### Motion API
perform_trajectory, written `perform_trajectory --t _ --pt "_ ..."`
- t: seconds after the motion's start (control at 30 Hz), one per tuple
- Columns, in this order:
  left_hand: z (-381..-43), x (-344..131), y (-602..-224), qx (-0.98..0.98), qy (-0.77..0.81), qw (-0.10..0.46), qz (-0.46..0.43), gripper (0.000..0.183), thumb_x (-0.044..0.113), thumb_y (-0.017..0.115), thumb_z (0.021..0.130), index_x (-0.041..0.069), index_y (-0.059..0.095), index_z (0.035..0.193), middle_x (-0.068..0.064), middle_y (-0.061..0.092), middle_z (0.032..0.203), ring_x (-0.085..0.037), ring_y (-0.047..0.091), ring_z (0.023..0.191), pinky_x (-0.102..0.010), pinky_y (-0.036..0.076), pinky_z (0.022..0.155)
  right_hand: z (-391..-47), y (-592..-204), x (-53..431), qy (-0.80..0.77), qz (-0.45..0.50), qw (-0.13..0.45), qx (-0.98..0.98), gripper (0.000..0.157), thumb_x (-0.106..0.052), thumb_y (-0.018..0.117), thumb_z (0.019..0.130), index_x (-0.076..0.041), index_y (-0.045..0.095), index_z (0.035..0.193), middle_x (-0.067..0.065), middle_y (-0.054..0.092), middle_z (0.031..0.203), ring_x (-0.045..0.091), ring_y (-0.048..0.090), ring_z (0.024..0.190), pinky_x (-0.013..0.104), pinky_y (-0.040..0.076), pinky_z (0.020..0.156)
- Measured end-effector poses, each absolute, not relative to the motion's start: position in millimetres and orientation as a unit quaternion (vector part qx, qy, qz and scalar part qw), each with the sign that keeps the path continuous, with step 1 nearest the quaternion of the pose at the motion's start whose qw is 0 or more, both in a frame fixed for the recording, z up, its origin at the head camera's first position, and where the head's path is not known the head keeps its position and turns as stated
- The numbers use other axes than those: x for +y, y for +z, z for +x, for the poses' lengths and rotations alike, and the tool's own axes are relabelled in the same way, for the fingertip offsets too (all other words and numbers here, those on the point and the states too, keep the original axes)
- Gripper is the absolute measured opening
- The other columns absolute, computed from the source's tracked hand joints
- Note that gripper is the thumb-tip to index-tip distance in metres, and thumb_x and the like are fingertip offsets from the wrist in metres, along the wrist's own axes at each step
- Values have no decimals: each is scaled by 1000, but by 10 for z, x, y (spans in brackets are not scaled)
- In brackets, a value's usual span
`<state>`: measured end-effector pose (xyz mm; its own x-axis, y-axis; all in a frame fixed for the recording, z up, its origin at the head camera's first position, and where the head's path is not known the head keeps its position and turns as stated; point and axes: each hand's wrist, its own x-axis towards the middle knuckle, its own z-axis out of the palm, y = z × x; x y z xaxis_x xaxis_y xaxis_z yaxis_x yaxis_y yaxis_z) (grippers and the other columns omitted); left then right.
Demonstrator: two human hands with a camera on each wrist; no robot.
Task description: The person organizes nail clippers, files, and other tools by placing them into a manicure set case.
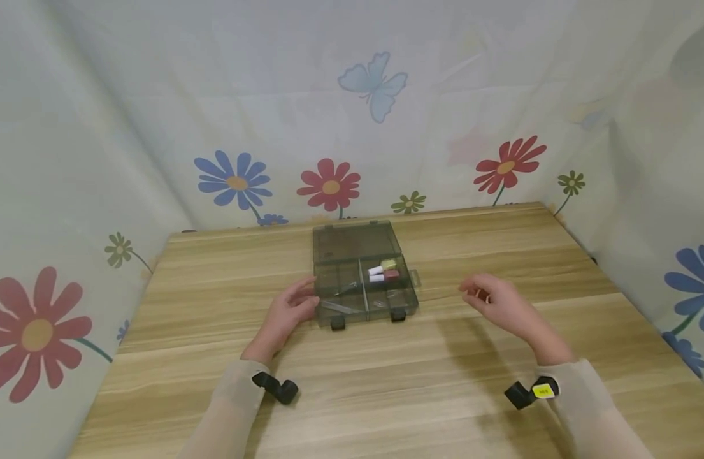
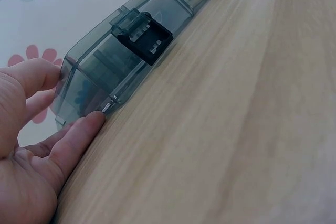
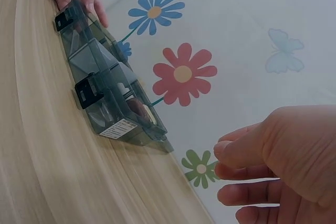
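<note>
A translucent dark plastic compartment box (image 1: 354,317) lies on the table with its lid (image 1: 356,241) folded back. In its rear right compartment lie two nail polish bottles with white caps, one yellow-green (image 1: 388,264) and one dark red (image 1: 391,275). My left hand (image 1: 285,313) rests against the box's left side; in the left wrist view its fingers (image 2: 79,137) touch the end wall near the tabletop. To the right of the box, my right hand (image 1: 497,303) hovers above the table, fingers loosely bent, with nothing in them.
Two black latches (image 1: 337,323) hang along the box's front edge. A white printed label (image 3: 118,128) sticks to its right end. The wood-grain table (image 1: 374,395) reaches back to a white curtain (image 1: 271,115) printed with flowers and a butterfly.
</note>
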<state>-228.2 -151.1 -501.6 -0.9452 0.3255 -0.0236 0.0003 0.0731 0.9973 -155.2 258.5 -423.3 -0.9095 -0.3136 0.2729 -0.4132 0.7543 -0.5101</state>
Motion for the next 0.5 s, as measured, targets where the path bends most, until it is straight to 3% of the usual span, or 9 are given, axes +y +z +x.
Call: perform_trajectory --t 0.23,0.5 --pt "-2347 -1531 -5186 724 673 104 107 54 22 65 89 14 44 138 -19 48 131 -30 54 111 -34 52 82 -1482 -4278 2641 292 198 91 -931 16 5 65 83 -6 64 95 -2 58 80 10 52 69 25 47 58" --pt "-2350 -1516 -5190 731 667 89 115 54 22 65 89 12 45 138 -20 49 129 -27 56 108 -32 52 80 -1378 -4344 2729 299 188 95 -931 18 6 66 81 -7 65 93 -2 58 81 9 52 70 25 47 58"
